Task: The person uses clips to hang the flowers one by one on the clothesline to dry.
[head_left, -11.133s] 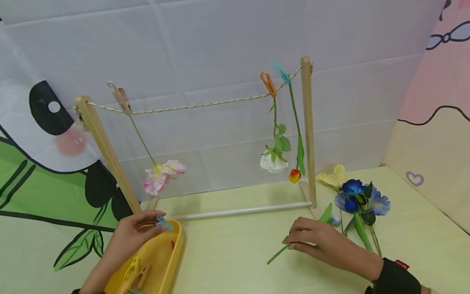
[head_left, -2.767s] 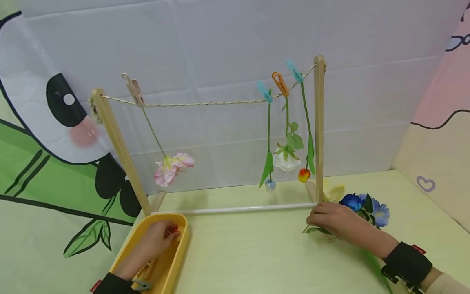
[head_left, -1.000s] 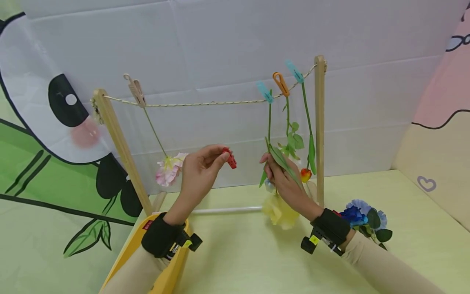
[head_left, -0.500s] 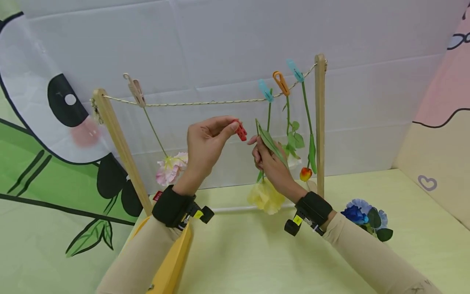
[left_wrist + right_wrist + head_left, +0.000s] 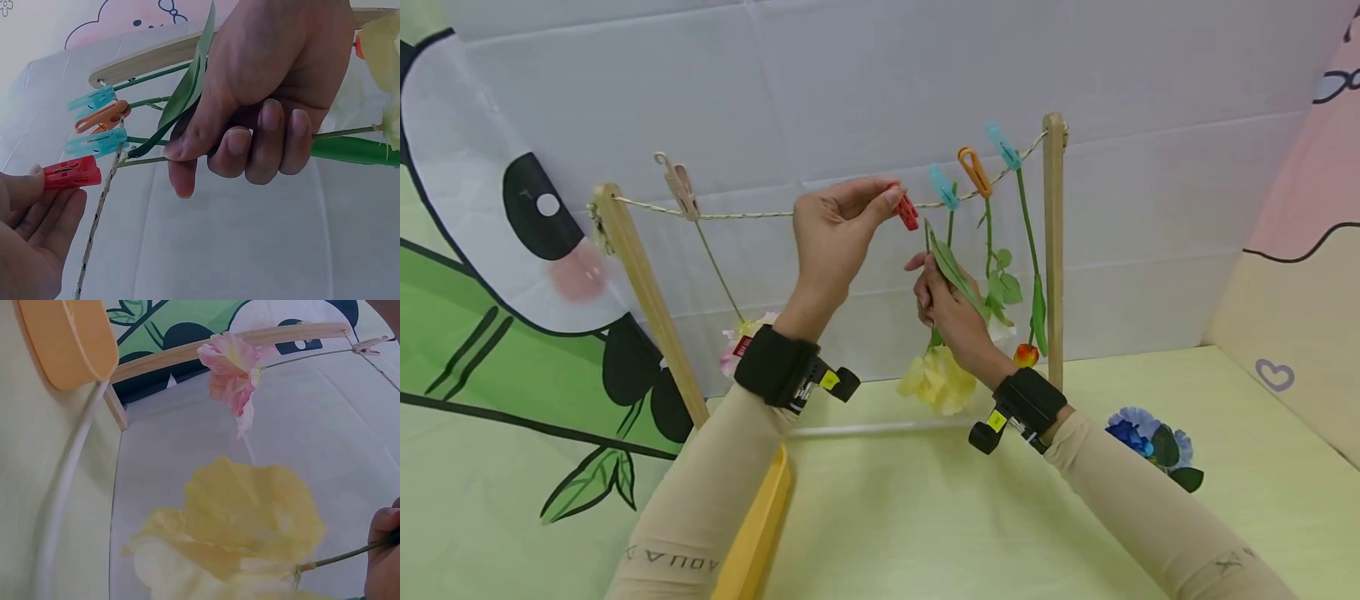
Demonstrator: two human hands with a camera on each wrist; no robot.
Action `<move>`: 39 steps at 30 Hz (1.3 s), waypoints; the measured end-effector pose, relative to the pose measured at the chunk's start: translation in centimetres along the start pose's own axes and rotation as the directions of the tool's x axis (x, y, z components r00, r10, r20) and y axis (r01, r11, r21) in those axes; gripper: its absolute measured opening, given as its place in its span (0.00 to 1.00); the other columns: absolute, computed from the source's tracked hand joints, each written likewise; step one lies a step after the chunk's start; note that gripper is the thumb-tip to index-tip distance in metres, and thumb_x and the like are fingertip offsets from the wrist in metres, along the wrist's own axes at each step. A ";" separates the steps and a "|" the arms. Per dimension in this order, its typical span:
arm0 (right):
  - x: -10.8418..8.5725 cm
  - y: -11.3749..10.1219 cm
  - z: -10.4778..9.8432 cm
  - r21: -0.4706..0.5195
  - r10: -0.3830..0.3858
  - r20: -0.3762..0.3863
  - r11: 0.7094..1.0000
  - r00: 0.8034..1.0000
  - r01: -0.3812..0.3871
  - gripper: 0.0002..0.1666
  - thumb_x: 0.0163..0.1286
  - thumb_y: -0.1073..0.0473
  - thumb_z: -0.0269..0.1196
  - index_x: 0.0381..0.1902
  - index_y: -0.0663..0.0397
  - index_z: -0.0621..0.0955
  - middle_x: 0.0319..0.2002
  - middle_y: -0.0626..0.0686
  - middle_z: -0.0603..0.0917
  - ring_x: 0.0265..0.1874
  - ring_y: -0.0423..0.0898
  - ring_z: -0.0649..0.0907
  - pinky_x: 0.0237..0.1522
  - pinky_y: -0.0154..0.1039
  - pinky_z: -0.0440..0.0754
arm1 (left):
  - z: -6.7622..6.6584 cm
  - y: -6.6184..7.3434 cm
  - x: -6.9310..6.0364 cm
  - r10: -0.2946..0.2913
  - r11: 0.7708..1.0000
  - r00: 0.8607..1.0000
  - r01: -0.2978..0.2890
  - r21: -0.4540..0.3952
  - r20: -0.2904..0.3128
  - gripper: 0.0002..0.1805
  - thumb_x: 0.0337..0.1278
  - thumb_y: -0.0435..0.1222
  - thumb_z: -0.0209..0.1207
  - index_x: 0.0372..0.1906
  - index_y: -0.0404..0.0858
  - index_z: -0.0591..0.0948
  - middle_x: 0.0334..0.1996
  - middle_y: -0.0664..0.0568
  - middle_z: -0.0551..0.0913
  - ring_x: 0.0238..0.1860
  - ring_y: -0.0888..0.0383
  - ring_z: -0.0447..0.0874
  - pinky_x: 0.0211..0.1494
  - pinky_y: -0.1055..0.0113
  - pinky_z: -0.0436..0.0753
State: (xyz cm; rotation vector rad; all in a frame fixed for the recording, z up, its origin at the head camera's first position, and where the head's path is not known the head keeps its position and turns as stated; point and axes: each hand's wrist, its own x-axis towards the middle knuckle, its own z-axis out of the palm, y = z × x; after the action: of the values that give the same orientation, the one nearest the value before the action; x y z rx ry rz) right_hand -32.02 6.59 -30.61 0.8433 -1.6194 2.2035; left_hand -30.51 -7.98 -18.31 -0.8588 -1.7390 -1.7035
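My left hand (image 5: 835, 237) pinches a red clothespin (image 5: 906, 208) between thumb and fingers, right by the rope (image 5: 745, 216). In the left wrist view, the clothespin's end (image 5: 72, 173) is close to the rope but not clipped on it. Just below the rope, my right hand (image 5: 955, 321) grips the stem of a yellow artificial flower (image 5: 938, 382), whose head hangs downward. The stem's tip and a long leaf (image 5: 951, 265) stick up above the fingers. To the right, a blue clothespin (image 5: 943, 187) holds another stem on the rope.
An orange clothespin (image 5: 975, 172) and another blue clothespin (image 5: 1002, 145) hold flowers near the right post (image 5: 1054, 250). A beige clothespin (image 5: 679, 185) holds a pink flower (image 5: 231, 372) at left. Blue flowers (image 5: 1138, 429) lie on the table; a yellow tray (image 5: 763, 525) stands front left.
A pale blue flower went onto the rope with a blue clothespin. My left hand took the red clothespin from the tray, my right the yellow flower; both rose to the rope.
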 end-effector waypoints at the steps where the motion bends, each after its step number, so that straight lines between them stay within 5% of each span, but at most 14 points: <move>1: 0.1 0.0 0.1 0.000 -0.001 -0.001 1.000 1.000 0.001 0.20 0.85 0.49 0.45 0.51 0.57 0.76 0.25 0.53 0.67 0.18 0.49 0.62 0.23 0.46 0.58 | 0.1 0.1 0.3 0.003 1.000 1.000 -0.003 0.012 -0.004 0.09 0.60 0.29 0.70 0.43 0.28 0.90 0.38 0.40 0.91 0.36 0.54 0.92 0.49 0.61 0.88; 11: 1.5 -0.6 1.0 0.025 -0.034 -0.025 0.999 0.999 0.034 0.21 0.85 0.49 0.45 0.51 0.60 0.76 0.24 0.52 0.67 0.17 0.49 0.61 0.21 0.42 0.61 | 0.9 0.6 2.8 0.009 0.998 1.000 -0.011 0.058 0.021 0.08 0.61 0.30 0.70 0.41 0.29 0.90 0.37 0.42 0.91 0.36 0.55 0.92 0.48 0.63 0.88; 22: 2.1 -0.7 0.9 0.031 -0.050 -0.001 0.998 0.999 0.050 0.19 0.85 0.50 0.44 0.49 0.55 0.77 0.24 0.52 0.67 0.16 0.50 0.59 0.21 0.40 0.62 | 0.7 0.2 3.0 -0.033 0.998 0.996 0.028 0.061 0.082 0.09 0.63 0.29 0.68 0.44 0.28 0.89 0.38 0.39 0.90 0.36 0.52 0.91 0.46 0.61 0.89; 33: 2.5 -0.7 0.7 0.032 -0.045 0.004 0.999 0.999 0.044 0.22 0.86 0.51 0.43 0.53 0.63 0.74 0.24 0.52 0.67 0.17 0.50 0.61 0.21 0.39 0.63 | 0.6 -0.2 3.3 -0.106 0.993 0.991 0.101 0.059 0.083 0.10 0.65 0.28 0.66 0.46 0.26 0.88 0.41 0.37 0.90 0.34 0.52 0.92 0.47 0.58 0.89; 39: 2.4 -0.7 0.4 0.024 -0.023 0.032 0.999 0.999 0.022 0.21 0.85 0.50 0.42 0.54 0.59 0.75 0.26 0.54 0.70 0.19 0.51 0.68 0.24 0.39 0.70 | 0.8 -0.4 2.9 -0.118 0.989 0.988 0.109 0.100 0.096 0.11 0.67 0.29 0.65 0.48 0.26 0.87 0.42 0.37 0.89 0.36 0.51 0.91 0.47 0.61 0.89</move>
State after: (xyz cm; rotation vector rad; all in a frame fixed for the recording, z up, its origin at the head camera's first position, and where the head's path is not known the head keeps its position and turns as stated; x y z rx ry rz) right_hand -33.38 6.13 -28.54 0.9035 -1.5937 2.2087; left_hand -32.64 -6.99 -16.37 -0.8312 -1.9543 -1.6591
